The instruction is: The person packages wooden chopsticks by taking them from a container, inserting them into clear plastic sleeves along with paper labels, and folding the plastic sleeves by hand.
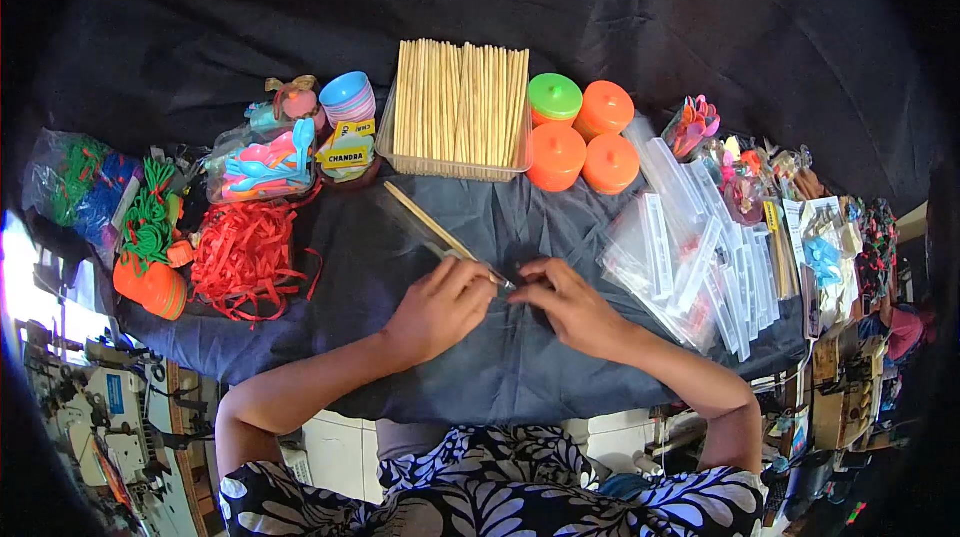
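– Fingers (476, 274) of left hand (437, 311)?
– Wooden stick (430, 222) and clear wrap (417, 233) are pinched, far end angled ahead-left.
– Right hand (568, 313)?
– Bent beside left fingertips; grip cannot be told.
– Beyond?
– Tray (457, 175) of sticks (462, 102), set ahead.

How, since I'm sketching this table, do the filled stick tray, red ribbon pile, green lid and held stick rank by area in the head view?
1. Filled stick tray
2. Red ribbon pile
3. Green lid
4. Held stick, long but thin
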A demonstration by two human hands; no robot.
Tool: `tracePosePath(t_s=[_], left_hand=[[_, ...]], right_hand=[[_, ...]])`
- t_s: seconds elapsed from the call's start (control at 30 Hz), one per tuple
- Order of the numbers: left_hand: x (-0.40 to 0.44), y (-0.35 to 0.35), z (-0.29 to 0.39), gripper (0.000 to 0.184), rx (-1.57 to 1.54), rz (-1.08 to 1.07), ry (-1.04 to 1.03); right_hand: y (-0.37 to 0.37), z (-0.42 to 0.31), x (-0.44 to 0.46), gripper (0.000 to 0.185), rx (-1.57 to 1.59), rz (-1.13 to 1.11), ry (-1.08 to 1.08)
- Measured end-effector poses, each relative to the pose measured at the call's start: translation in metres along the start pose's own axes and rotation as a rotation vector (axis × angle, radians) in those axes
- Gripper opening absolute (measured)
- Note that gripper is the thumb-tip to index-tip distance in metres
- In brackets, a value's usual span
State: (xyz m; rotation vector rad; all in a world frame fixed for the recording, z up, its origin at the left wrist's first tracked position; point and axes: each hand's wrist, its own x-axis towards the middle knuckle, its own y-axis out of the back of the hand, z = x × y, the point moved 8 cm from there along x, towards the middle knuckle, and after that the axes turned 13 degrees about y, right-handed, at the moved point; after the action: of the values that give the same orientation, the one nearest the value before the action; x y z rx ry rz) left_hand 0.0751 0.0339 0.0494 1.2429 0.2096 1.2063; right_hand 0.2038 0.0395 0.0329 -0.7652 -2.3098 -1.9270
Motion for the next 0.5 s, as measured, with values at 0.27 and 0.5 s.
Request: tracePosePath(t_s=[0.27,0.5], left_hand=[[0.008,0.01,-0.013,0.019,-0.115,0.019,0.125],[0.022,0.048,-0.014,0.016,-0.23,0.184,0.166]], right_hand=[[0.0,0.022,0.013,0.043,0.142,0.117,-0.273],[0.027,0.037,0.033,0.015,0.429,0.519,-0.18]])
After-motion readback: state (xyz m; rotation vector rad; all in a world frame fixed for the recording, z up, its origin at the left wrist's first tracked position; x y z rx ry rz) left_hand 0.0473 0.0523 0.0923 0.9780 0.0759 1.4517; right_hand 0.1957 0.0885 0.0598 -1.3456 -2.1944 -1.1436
